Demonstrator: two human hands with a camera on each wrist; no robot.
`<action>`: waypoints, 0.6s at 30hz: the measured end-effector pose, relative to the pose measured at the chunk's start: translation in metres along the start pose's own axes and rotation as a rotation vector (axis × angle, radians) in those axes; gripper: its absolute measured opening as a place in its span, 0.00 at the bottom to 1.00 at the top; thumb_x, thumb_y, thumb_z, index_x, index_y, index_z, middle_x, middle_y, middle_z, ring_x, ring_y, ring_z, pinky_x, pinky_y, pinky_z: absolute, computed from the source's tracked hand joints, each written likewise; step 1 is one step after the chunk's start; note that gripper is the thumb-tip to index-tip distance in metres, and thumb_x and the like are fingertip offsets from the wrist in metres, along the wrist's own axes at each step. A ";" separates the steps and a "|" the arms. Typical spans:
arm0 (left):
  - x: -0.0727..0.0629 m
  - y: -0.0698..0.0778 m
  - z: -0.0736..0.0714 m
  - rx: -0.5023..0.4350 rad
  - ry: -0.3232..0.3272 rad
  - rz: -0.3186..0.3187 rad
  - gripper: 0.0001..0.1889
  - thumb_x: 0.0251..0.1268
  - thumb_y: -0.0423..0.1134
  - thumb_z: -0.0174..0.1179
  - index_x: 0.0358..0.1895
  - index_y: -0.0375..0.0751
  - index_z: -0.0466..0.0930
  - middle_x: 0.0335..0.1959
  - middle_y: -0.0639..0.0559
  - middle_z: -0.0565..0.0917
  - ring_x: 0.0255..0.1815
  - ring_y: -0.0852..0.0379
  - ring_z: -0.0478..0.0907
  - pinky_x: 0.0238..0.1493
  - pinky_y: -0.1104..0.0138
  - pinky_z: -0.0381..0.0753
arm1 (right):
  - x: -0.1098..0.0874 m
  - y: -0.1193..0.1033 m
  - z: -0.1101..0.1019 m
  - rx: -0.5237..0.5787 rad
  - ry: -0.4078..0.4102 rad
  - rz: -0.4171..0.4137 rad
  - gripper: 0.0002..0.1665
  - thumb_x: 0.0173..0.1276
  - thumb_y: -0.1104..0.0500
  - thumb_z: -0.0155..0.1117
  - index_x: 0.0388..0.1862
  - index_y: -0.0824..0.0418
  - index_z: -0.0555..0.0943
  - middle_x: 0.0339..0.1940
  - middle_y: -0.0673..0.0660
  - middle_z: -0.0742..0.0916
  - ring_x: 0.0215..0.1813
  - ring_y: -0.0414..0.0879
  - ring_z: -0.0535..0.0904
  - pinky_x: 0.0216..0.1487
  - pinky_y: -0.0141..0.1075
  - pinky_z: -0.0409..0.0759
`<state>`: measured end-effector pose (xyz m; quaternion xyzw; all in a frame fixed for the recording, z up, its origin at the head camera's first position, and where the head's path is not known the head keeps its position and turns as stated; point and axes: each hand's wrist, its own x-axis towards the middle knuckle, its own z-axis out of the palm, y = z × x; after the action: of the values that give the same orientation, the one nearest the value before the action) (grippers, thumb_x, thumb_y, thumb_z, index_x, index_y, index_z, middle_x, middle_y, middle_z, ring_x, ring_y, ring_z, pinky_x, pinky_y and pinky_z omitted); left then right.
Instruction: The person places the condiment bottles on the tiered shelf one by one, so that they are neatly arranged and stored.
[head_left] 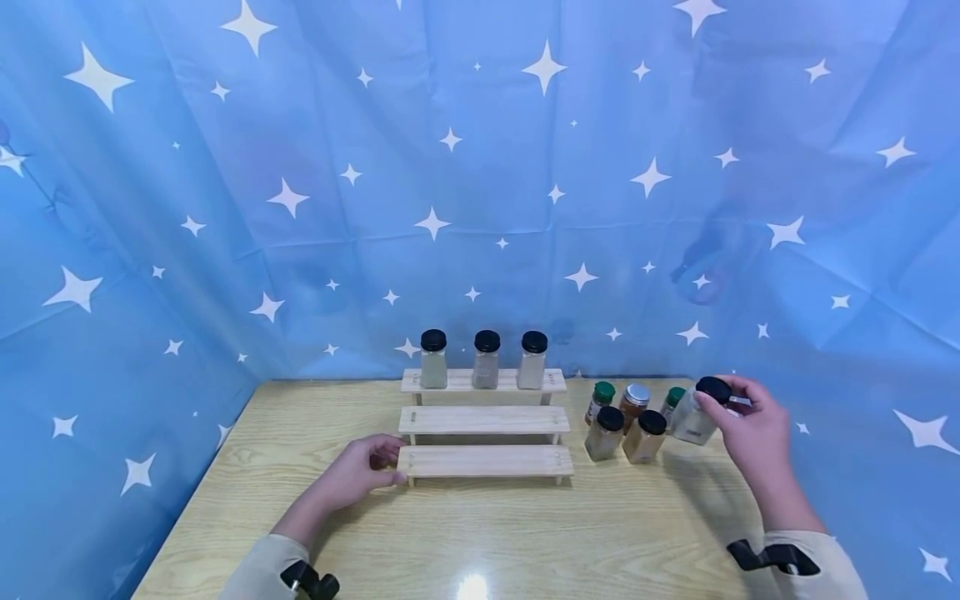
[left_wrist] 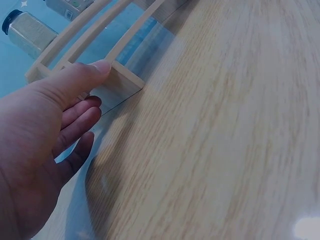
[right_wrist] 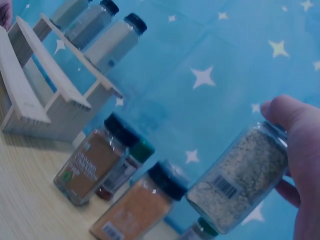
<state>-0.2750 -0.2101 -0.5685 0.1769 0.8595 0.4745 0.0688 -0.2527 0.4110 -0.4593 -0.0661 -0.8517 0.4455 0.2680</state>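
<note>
My right hand (head_left: 759, 433) grips a glass spice jar (head_left: 692, 423) with a black lid, tilted. In the right wrist view this jar (right_wrist: 245, 175) shows pale, flaky contents and a barcode. My left hand (head_left: 352, 477) holds the left end of a three-tier wooden spice rack (head_left: 486, 460). The left wrist view has its thumb on the front corner of the rack (left_wrist: 127, 75), with the other fingers bent below. Three black-lidded jars, among them a left jar (head_left: 433, 362), a middle jar (head_left: 486, 364) and a right jar (head_left: 533, 364), stand along the top tier.
Right of the rack stand a brown-filled jar (head_left: 604, 437), an orange-filled jar (head_left: 645, 440), a silver-lidded jar (head_left: 634, 404) and two green-lidded bottles, one of them a left bottle (head_left: 598, 402). A blue star-patterned curtain (head_left: 480, 167) hangs behind the wooden table (head_left: 480, 542).
</note>
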 end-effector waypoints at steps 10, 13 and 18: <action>0.001 0.002 -0.001 0.004 0.003 0.005 0.30 0.65 0.43 0.82 0.67 0.38 0.84 0.50 0.55 0.90 0.53 0.53 0.85 0.60 0.52 0.83 | -0.006 -0.032 0.010 -0.046 0.051 -0.184 0.22 0.71 0.57 0.83 0.59 0.64 0.88 0.53 0.50 0.86 0.45 0.27 0.80 0.43 0.16 0.78; 0.001 0.002 0.000 0.007 0.002 -0.002 0.29 0.65 0.43 0.82 0.67 0.38 0.84 0.50 0.55 0.90 0.53 0.53 0.85 0.60 0.52 0.83 | -0.008 -0.039 0.013 -0.040 0.055 -0.193 0.22 0.70 0.58 0.84 0.59 0.64 0.88 0.53 0.52 0.86 0.45 0.26 0.80 0.43 0.16 0.78; 0.001 0.001 0.000 0.005 0.003 -0.007 0.29 0.66 0.43 0.82 0.67 0.38 0.84 0.50 0.55 0.90 0.53 0.53 0.85 0.61 0.51 0.83 | -0.011 -0.052 0.019 -0.025 0.044 -0.216 0.22 0.69 0.59 0.85 0.58 0.64 0.89 0.54 0.57 0.87 0.45 0.26 0.80 0.41 0.17 0.78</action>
<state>-0.2753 -0.2092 -0.5683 0.1735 0.8614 0.4724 0.0689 -0.2463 0.3623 -0.4314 0.0132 -0.8533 0.4017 0.3322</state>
